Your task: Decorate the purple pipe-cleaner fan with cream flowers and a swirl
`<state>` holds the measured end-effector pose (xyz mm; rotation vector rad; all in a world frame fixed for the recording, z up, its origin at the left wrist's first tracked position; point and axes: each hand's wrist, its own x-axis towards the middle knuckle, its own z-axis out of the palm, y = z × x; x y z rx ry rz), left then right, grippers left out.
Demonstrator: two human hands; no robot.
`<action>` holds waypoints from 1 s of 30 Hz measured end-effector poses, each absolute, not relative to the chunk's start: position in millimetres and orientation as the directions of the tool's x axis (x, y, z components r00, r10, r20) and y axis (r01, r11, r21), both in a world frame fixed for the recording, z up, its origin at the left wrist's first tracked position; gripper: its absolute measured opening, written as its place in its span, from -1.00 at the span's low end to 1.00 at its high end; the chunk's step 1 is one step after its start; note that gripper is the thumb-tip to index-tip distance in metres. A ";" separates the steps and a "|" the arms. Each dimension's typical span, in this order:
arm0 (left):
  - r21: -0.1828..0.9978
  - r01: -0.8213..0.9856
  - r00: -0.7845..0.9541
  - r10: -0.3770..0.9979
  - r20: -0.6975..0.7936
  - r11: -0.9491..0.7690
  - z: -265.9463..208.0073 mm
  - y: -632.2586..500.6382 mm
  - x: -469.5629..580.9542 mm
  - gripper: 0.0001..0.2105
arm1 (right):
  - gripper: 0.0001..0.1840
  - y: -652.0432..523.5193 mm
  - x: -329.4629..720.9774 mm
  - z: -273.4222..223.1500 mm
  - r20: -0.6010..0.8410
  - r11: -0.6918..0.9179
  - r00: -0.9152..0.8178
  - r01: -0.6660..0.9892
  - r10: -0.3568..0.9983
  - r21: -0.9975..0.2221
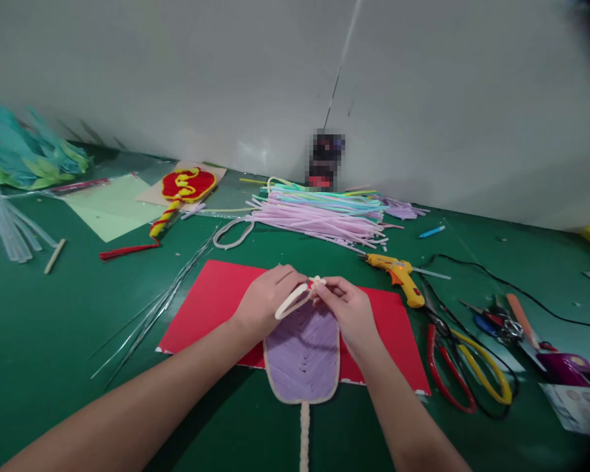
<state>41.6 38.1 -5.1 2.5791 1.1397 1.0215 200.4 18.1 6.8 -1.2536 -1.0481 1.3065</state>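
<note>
Over the top of a purple fan (302, 354), my two hands meet around a cream pipe cleaner (290, 303). Part of it is bent into a small flower-like shape at the fingertips, and a loose loop hangs to the left. My left hand (265, 298) is closed on the pipe cleaner, its fingertips partly hidden. With thumb and forefinger, my right hand (347, 308) pinches the small shaped end. The fan has a cream edge and a twisted cream handle (304, 436). It lies partly on a red sheet (216, 295).
A heap of pink and blue pipe cleaners (319, 216) lies behind. To the right are a yellow glue gun (398, 272), scissors (486, 367) and a black cord (491, 265). Thin wires (157, 305), a red-and-yellow fan (189, 185) and glue sticks (10, 229) lie left.
</note>
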 end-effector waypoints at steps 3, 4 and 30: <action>0.389 0.618 0.479 0.719 0.503 -0.683 -6.8 39.5 42.3 -0.79 | -0.75 18.9 200.5 6.3 -0.139 -0.132 0.059 -0.103 0.989 -0.986; 0.393 0.612 0.484 0.718 0.501 -0.686 -7.7 40.4 42.3 -0.79 | -0.75 19.3 201.0 6.3 -0.140 -0.133 0.063 -0.107 0.988 -0.985; 0.846 0.146 0.531 0.762 0.371 -0.514 6.7 44.4 40.5 -0.87 | -0.80 19.5 230.3 19.0 -0.368 -0.462 -0.379 -0.194 0.849 -0.865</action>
